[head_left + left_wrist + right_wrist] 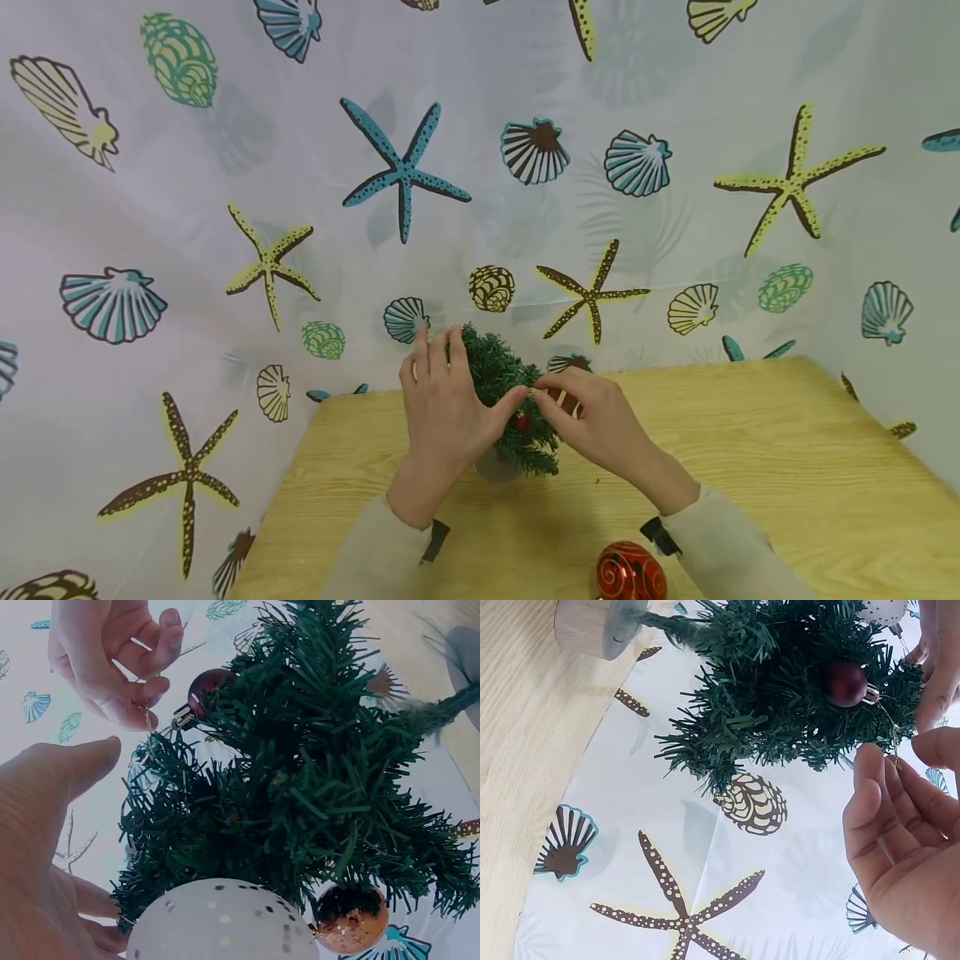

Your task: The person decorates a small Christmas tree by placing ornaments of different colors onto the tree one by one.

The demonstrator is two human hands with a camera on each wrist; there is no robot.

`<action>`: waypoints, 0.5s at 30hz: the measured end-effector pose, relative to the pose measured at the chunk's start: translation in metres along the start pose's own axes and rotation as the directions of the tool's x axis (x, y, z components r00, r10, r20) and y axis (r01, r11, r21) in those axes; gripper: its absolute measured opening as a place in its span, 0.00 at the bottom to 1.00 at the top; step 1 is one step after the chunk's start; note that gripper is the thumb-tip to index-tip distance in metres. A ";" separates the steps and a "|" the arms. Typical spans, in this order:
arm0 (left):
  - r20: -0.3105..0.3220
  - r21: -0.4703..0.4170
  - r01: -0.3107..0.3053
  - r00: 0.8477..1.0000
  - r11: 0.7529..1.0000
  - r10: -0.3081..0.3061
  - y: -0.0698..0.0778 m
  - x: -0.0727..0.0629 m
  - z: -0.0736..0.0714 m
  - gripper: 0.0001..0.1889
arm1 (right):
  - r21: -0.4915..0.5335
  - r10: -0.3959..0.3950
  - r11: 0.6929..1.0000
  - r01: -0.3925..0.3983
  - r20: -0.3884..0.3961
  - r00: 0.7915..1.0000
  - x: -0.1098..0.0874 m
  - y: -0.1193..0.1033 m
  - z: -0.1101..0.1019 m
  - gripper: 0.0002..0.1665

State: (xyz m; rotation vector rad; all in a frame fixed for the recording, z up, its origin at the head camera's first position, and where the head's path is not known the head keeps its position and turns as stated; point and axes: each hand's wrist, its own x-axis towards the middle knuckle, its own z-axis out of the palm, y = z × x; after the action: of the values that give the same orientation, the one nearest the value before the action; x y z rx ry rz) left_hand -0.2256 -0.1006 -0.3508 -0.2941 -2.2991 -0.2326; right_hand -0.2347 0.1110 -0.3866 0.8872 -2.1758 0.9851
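A small green artificial tree (pixel 504 392) stands on a wooden base (pixel 592 626) on the table. My left hand (pixel 450 400) rests against its left side with straight fingers, the thumb (pixel 79 761) reaching toward a branch tip. My right hand (pixel 542 398) pinches the thin gold loop (pixel 892 742) of a dark red ball (pixel 210 686) that sits at that branch tip. A white speckled ball (pixel 221 922) and a copper ball (pixel 349 919) hang lower on the tree.
A large red ball with gold swirls (pixel 632 573) lies on the wooden table (pixel 787 467) near its front edge, by my right sleeve. A sheet printed with shells and starfish (pixel 405 167) hangs close behind and to both sides of the table.
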 end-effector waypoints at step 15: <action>-0.026 0.028 0.000 1.000 1.000 0.000 0.000 -0.001 0.010 0.60 | 0.024 0.017 1.000 -0.018 0.054 0.998 -0.016 0.001 -0.012 0.09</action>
State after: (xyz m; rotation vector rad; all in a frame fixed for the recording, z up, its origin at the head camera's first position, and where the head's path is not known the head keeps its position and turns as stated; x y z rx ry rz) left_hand -0.2321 -0.0984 -0.3578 -0.2752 -2.2744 -0.2028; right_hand -0.2229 0.1264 -0.3924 0.9174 -2.2243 1.0097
